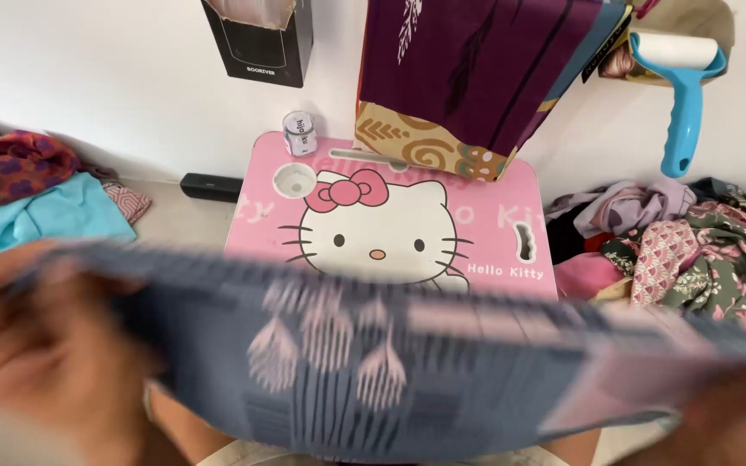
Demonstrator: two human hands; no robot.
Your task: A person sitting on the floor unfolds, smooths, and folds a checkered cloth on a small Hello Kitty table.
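Head view: cloth (407, 362), blue-grey with pale feather prints, is stretched just in front of the pink lap table (407, 220), its long axis running left to right. I see my left hand (41, 345) at its left end and my right hand (727, 410) at its right end, both equally near. Both are blurred; I cannot tell how the fingers are set. Clothes pile (692, 250) lies right of the table.
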